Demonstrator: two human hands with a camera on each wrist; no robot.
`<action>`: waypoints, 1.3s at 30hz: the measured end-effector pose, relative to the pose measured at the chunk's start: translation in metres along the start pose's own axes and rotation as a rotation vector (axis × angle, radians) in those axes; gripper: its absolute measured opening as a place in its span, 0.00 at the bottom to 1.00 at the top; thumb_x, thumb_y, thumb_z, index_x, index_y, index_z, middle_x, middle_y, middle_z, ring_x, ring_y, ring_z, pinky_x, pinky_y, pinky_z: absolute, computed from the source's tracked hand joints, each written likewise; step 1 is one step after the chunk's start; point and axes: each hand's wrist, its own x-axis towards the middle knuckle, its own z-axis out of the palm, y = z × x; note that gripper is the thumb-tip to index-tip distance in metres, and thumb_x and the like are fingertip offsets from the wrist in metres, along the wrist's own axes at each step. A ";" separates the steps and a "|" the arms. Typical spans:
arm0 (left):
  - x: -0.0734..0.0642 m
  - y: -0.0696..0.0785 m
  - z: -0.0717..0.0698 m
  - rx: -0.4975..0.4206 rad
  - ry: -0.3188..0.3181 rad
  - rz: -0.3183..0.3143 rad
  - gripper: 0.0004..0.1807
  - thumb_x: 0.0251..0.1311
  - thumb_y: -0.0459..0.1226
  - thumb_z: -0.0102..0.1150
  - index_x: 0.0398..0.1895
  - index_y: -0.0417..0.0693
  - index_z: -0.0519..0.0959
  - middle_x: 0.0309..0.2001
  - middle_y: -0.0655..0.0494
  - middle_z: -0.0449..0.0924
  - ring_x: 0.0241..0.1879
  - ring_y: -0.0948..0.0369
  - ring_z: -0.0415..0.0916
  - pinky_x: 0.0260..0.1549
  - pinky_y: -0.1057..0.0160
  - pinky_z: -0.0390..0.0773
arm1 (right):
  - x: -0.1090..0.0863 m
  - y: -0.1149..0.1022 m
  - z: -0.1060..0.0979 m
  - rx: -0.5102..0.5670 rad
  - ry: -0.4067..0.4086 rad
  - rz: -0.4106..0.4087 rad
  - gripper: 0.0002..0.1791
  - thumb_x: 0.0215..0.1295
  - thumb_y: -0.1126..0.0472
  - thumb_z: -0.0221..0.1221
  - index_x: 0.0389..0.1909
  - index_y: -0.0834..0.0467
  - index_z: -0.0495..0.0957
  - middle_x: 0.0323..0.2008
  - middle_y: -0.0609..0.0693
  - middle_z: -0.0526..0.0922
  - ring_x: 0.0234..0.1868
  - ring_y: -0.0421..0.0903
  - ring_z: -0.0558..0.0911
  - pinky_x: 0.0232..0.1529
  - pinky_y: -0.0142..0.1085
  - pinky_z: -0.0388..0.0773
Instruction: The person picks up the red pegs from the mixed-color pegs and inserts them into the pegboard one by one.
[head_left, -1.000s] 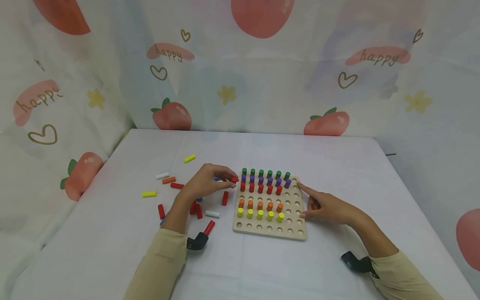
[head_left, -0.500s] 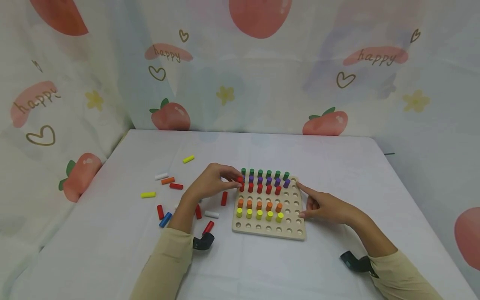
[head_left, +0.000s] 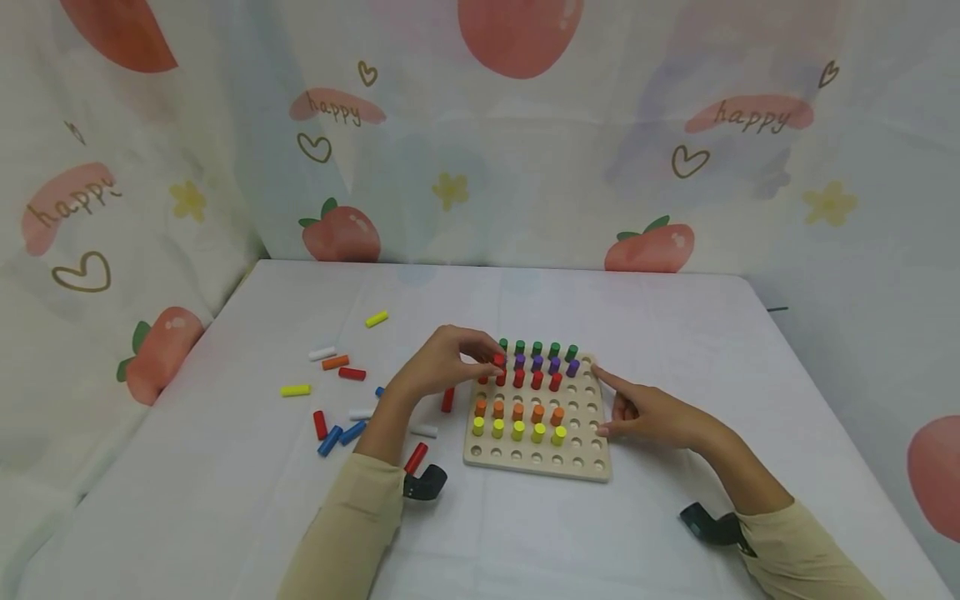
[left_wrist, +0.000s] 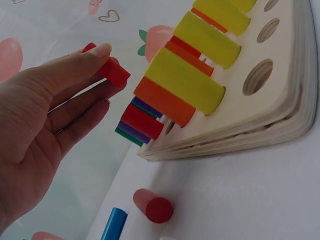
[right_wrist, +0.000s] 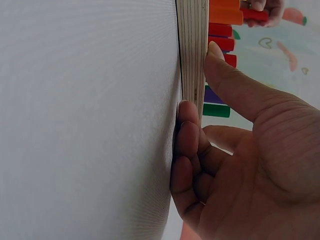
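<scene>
A red peg [left_wrist: 114, 73] is pinched between the thumb and fingers of my left hand [head_left: 442, 363]. That hand hovers over the left part of a wooden pegboard [head_left: 536, 468], above its row of red pegs [head_left: 537, 379]. Green pegs [head_left: 554, 349] and purple pegs [head_left: 554, 365] stand in the rows behind; nearer the front are orange pegs [head_left: 537, 412] and yellow pegs [head_left: 538, 432]. My right hand [head_left: 663, 414] grips the board's right edge [right_wrist: 192, 50], thumb at the top face and curled fingers against the side. The left hand hides some back-left pegs.
Left of the board lie loose pegs on the white table: blue pegs [head_left: 330, 441], white pegs [head_left: 322, 353], an orange peg [head_left: 335, 362], yellow pegs [head_left: 296, 390] and several red pegs [head_left: 320, 425]. Bare holes run along the board's right side and front.
My left hand has moved right with the red peg, from beside the board to over its left part. Blue and white loose pegs have come into sight behind the arm. My right hand stays put.
</scene>
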 end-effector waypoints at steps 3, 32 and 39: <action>0.003 0.001 0.004 -0.002 -0.003 0.004 0.12 0.64 0.34 0.72 0.50 0.47 0.87 0.42 0.63 0.87 0.45 0.63 0.82 0.52 0.54 0.82 | -0.001 0.000 0.000 -0.002 -0.001 0.001 0.54 0.65 0.48 0.71 0.82 0.61 0.51 0.31 0.48 0.74 0.33 0.47 0.72 0.31 0.36 0.69; 0.025 0.024 0.038 -0.061 -0.027 0.067 0.11 0.65 0.36 0.71 0.50 0.46 0.87 0.42 0.63 0.87 0.41 0.64 0.80 0.46 0.64 0.81 | 0.000 0.002 -0.001 -0.007 -0.015 -0.013 0.53 0.66 0.49 0.70 0.82 0.61 0.51 0.31 0.48 0.74 0.33 0.47 0.72 0.32 0.36 0.68; 0.032 0.029 0.048 -0.078 -0.048 0.092 0.12 0.66 0.36 0.70 0.52 0.45 0.87 0.43 0.63 0.87 0.41 0.66 0.80 0.47 0.63 0.81 | -0.001 0.003 -0.001 -0.010 -0.015 -0.019 0.53 0.66 0.48 0.70 0.82 0.61 0.50 0.31 0.47 0.74 0.32 0.46 0.72 0.31 0.36 0.68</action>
